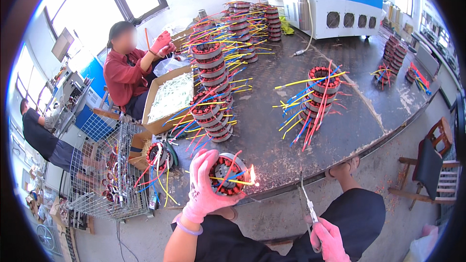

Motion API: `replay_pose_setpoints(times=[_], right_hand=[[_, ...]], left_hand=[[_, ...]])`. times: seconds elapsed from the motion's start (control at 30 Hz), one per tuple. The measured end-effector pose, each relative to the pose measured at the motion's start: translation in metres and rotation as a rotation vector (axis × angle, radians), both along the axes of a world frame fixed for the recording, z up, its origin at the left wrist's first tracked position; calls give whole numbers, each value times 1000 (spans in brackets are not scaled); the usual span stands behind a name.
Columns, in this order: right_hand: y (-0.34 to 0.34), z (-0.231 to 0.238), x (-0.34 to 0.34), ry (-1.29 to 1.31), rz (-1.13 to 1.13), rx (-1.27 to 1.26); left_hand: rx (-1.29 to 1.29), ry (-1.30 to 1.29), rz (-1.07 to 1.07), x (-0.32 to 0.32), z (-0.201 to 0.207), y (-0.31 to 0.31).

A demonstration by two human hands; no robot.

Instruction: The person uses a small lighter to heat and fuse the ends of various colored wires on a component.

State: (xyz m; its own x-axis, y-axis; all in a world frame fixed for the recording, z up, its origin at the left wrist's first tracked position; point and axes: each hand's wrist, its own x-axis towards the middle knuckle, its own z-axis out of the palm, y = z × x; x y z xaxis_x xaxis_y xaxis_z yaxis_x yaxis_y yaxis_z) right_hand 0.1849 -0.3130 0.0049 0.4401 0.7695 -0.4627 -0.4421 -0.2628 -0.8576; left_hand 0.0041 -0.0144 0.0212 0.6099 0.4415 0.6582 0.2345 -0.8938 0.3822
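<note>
Head view, left hand point(204, 187): gripping a motor coil point(227, 173) with coloured wires, just off the surface's point(272, 150) near edge.
Flame point(253, 175): burning at the coil's right side.
Right hand point(330, 238): closing around a thin torch point(307, 201), its tip pointing up toward the edge.

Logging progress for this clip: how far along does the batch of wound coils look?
Looks done, at a guess: the short stack of red-wound stators with coloured leads. In hand: left pink-gloved hand holds a stator, flame at its leads; right hand holds a thin torch. Probably left: taller stacks.
</note>
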Motion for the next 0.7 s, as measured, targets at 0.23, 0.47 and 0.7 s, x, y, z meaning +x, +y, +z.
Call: replay_pose_setpoints(times=[0.23, 0.47, 0.7], right_hand=[[5, 14, -13, 56, 131, -2], [13, 30, -24, 154, 223, 74], [11, 21, -25, 296, 324, 62]], left_hand=[[189, -35, 33, 1, -4, 3], [280, -27, 85, 2, -3, 5], [272, -17, 88, 1, -7, 7]])
